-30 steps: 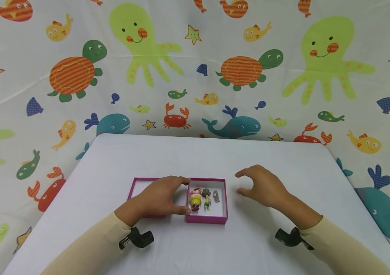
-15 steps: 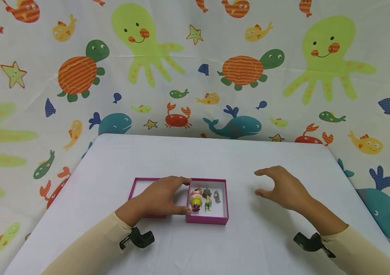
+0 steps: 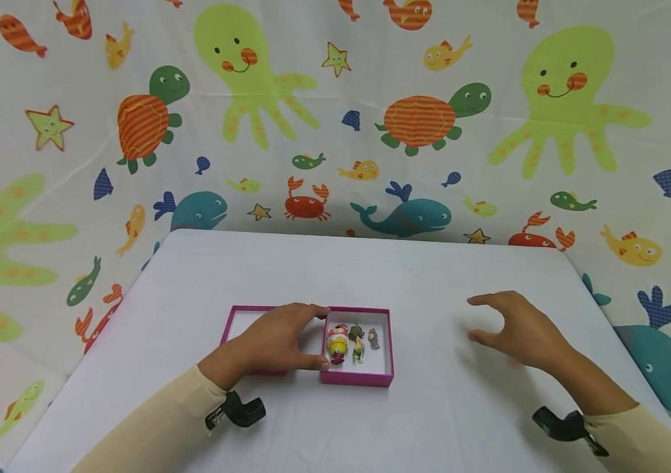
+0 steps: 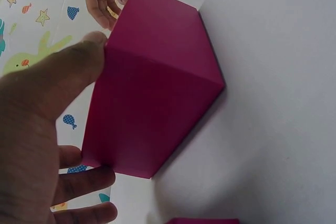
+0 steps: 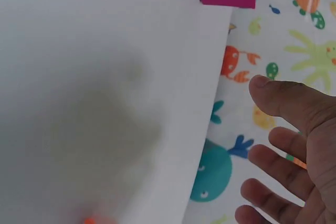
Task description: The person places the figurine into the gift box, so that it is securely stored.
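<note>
Table [image 3: 406, 282] white, sea-animal cloth [image 3: 288, 39] behind; left fingers [image 3: 304, 311] grasp pink box [image 3: 356, 379], right fingers [image 3: 494, 300] relaxed above.

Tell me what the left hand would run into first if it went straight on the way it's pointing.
The magenta box holding toy figurines: the left hand touches its left end, so it would most likely push that first, though clearance above it is hard to judge.
</note>
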`<state>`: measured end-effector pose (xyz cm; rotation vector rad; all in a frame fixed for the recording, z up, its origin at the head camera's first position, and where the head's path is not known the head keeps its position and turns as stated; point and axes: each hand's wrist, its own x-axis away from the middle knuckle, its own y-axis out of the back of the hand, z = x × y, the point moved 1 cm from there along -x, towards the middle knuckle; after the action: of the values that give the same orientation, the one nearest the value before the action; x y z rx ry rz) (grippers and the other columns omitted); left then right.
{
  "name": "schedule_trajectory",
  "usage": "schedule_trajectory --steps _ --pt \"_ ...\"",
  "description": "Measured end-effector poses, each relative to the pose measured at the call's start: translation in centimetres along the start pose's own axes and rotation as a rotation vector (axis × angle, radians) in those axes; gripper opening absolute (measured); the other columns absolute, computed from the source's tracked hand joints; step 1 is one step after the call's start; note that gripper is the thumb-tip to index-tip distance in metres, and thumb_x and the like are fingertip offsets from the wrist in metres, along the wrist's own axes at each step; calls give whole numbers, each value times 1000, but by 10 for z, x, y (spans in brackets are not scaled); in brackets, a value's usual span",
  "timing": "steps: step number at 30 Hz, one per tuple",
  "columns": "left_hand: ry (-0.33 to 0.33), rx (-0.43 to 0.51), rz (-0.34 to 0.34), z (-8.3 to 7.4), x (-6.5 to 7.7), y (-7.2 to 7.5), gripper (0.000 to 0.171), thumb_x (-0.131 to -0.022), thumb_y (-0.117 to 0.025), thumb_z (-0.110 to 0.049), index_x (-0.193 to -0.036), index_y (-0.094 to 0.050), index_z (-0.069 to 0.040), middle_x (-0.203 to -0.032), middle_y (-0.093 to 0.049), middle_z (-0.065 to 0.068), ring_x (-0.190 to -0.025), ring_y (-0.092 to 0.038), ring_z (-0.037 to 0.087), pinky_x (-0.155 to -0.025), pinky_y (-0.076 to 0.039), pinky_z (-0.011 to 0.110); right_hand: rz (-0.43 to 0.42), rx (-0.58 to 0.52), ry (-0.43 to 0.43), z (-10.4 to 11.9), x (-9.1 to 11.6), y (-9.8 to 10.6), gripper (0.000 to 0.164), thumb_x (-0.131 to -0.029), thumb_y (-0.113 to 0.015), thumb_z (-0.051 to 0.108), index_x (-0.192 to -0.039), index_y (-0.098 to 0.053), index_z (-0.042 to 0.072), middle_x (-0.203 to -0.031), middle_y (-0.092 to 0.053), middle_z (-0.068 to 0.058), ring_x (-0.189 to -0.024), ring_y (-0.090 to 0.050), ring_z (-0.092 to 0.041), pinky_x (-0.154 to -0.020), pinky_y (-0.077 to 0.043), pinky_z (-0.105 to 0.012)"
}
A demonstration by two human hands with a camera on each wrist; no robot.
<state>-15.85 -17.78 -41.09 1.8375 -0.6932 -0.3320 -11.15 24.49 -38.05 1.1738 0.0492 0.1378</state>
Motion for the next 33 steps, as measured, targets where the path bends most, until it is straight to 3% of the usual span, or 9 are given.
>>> schedule_trajectory --steps 18,33 --pt "36 -5 -12 -10 -14 -4 98 -71 -78 -74 -151 -49 -26 -147 -56 -3 -138 -49 23 -110 -43 51 39 4 -18 -62 6 8 67 -79 -89 39 -135 -66 8 -135 -59 -25 -127 -46 -50 -96 -43 -72" --pt "32 7 -17 -4 -20 -3 98 -70 -80 -72 -150 -50 -25 -146 -57 -3 -137 -50 24 -110 -43 51 137 0 -73 -90 15 1 61 -80 -86 47 -128 -72 13 -132 -63 -25 -125 -48 -55 -91 -43 -76"
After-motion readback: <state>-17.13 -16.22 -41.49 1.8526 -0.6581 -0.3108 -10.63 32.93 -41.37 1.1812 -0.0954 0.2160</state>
